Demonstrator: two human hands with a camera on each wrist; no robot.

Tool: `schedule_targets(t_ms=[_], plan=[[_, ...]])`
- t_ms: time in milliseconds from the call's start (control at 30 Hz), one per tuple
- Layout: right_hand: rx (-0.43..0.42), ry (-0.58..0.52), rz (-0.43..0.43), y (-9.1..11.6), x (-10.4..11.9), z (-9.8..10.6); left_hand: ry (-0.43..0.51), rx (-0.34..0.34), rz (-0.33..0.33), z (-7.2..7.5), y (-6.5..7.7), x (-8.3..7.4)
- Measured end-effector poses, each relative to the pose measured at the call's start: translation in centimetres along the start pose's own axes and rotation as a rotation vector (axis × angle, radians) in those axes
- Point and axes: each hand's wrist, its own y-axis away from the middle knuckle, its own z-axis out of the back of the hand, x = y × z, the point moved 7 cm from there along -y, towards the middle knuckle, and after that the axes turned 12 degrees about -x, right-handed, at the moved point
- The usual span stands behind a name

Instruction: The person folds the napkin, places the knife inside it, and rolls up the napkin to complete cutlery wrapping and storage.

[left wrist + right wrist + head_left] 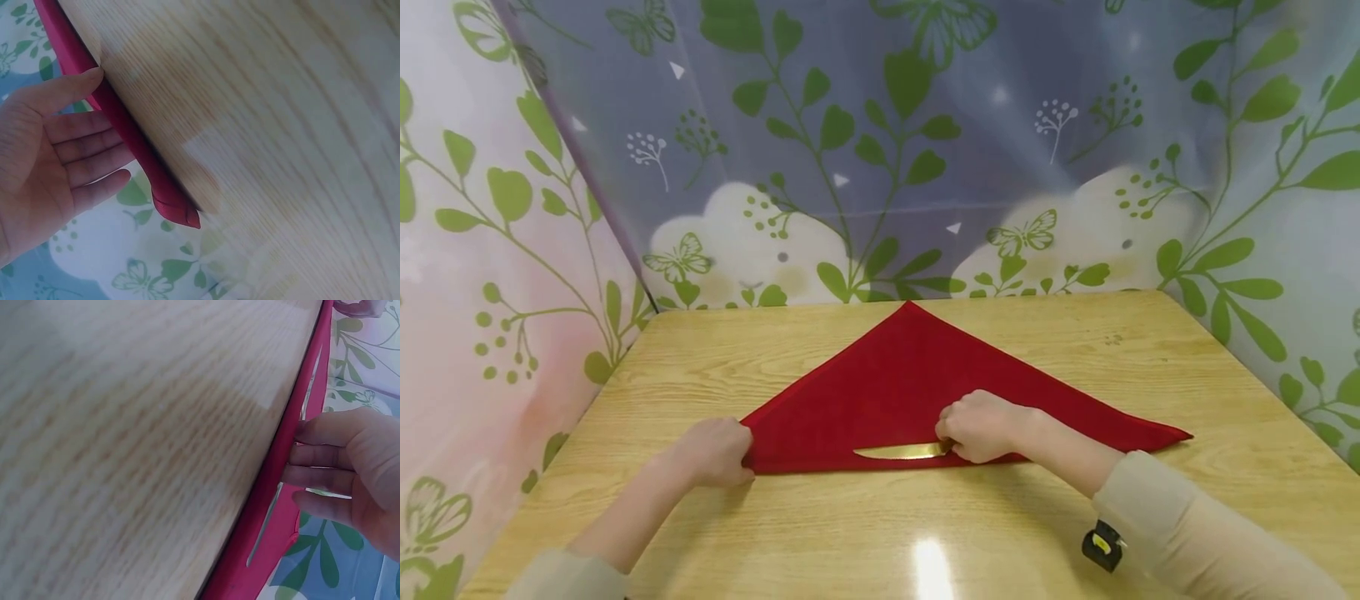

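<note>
In from the left edge of the counter (700, 358), the left hand (715, 452) holds the end of the red cloth (880, 383), thumb on the near fold and fingers behind it; a light, steady hold here should stop the cloth sliding or bunching. Rightward, the cloth spreads as a triangle over the middle of the counter, one point reaching the far edge, its long side facing the near edge. Along that side lies the knife (898, 452), held by the bent fingers and thumb of the right hand (985, 425). It is best kept flat and in line with the fold, so the toothed-looking blade does not snag. The left wrist view shows the cloth's curled tip (176, 207), which the hand hides from the head view; the right wrist view shows what looks like the handle (265, 528) running past the fingers, while only the head view takes in the cloth's right corner.
</note>
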Motion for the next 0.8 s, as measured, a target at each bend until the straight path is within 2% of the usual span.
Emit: schedule_targets(t_ms=[200, 367, 600, 700, 800], plan=[[-0.012, -0.089, -0.051, 0.4, -0.8, -0.1, -0.004, -0.008, -0.029, 0.1, 0.0, 0.1], [-0.001, -0.175, -0.117, 0.5, -1.6, -0.4, 0.035, -0.033, -0.07, 0.3, 0.3, 0.3], [-0.003, -0.218, -0.145, 0.6, -1.9, -0.3, 0.069, -0.1, -0.139, 0.4, 0.8, 0.7], [-0.006, -0.228, -0.152, 0.6, -1.7, -0.3, 0.059, -0.094, -0.128, 0.2, 1.1, 0.8], [-0.012, -0.228, -0.156, 0.6, -1.6, -0.3, 0.042, -0.059, -0.099, -0.2, 1.3, 0.9]])
